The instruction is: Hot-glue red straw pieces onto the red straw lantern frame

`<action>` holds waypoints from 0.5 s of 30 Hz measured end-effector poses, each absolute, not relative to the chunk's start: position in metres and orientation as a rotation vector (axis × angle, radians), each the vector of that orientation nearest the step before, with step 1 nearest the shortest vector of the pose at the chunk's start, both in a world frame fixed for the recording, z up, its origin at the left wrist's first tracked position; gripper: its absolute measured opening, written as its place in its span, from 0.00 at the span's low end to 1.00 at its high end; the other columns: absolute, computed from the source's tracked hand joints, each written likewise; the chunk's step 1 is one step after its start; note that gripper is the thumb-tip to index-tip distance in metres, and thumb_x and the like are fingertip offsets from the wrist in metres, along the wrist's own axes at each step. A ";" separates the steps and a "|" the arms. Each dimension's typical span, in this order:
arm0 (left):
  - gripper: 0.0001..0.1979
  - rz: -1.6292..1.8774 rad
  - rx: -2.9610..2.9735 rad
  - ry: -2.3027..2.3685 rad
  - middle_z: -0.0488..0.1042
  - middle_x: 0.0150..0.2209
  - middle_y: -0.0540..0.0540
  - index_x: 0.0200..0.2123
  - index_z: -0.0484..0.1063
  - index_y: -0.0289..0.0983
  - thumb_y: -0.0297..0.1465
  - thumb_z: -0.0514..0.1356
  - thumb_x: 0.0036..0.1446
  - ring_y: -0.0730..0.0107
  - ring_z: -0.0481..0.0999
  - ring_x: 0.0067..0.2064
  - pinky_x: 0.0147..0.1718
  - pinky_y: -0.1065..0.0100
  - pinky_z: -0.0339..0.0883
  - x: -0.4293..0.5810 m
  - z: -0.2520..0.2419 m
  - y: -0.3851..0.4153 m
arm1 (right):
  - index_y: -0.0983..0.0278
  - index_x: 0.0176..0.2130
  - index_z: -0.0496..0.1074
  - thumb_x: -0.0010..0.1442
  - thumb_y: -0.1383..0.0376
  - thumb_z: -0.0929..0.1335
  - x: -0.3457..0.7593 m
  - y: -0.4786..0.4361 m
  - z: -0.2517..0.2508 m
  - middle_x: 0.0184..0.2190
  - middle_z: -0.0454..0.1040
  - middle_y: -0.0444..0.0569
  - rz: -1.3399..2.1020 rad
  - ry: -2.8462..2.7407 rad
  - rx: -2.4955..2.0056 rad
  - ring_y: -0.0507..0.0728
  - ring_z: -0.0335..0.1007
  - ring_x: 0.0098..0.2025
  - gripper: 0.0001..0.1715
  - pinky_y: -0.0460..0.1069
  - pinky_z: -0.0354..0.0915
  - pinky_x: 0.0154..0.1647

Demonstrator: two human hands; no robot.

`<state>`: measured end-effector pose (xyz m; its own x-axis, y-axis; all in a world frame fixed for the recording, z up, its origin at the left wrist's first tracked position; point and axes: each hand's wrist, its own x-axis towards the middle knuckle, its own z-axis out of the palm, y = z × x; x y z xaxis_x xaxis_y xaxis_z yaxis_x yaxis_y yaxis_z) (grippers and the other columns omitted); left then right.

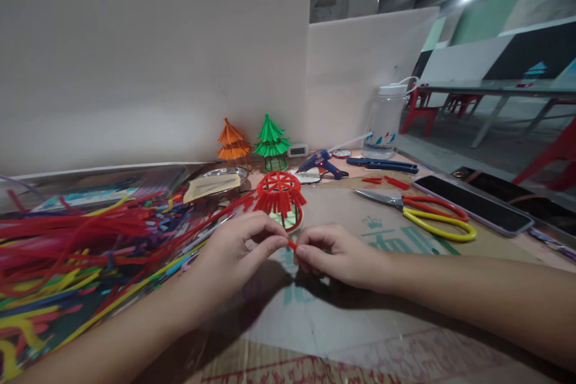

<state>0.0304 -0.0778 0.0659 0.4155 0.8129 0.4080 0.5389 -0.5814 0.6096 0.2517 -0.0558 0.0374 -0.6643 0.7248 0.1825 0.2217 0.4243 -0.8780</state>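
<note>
Above the printed sheet (324,327), which the bottom edge cuts off, your left hand (254,246) and right hand (333,255) nearly meet, thumbs and fingertips pinched on opposite ends of a short red piece (292,245); your grip covers both its ends, so its full length is hard to tell. To your left, a blurred heap of coloured strips (85,237) runs out of the picture. Just beyond your fingers stands a red roofed model (279,189), its lower part partly hidden by your left hand. Scissors (402,203) lie to its right. Farther back sit a glue gun (320,162), a green model (272,137) and an orange one (233,139), with a clear bottle (386,117) to the right.
</note>
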 end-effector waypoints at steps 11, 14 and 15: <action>0.12 0.559 2.474 1.443 0.80 0.28 0.49 0.32 0.78 0.43 0.40 0.60 0.64 0.65 0.78 0.28 0.27 0.69 0.66 0.013 0.054 -0.067 | 0.63 0.30 0.72 0.67 0.61 0.62 0.260 -0.050 0.047 0.26 0.73 0.45 0.625 -2.227 -0.767 0.52 0.67 0.29 0.16 0.47 0.61 0.32; 0.10 0.497 2.490 1.646 0.81 0.30 0.47 0.32 0.79 0.42 0.41 0.63 0.60 0.60 0.80 0.30 0.28 0.67 0.69 -0.001 0.046 -0.052 | 0.63 0.28 0.70 0.68 0.62 0.62 0.263 -0.044 0.055 0.24 0.70 0.44 0.603 -2.101 -0.792 0.51 0.64 0.27 0.18 0.46 0.59 0.29; 0.10 0.556 2.464 1.655 0.83 0.36 0.45 0.38 0.79 0.42 0.41 0.65 0.58 0.56 0.82 0.36 0.34 0.65 0.72 -0.003 0.043 -0.046 | 0.63 0.28 0.70 0.68 0.61 0.61 0.263 -0.042 0.055 0.23 0.69 0.43 0.641 -2.052 -0.803 0.51 0.63 0.26 0.18 0.46 0.58 0.28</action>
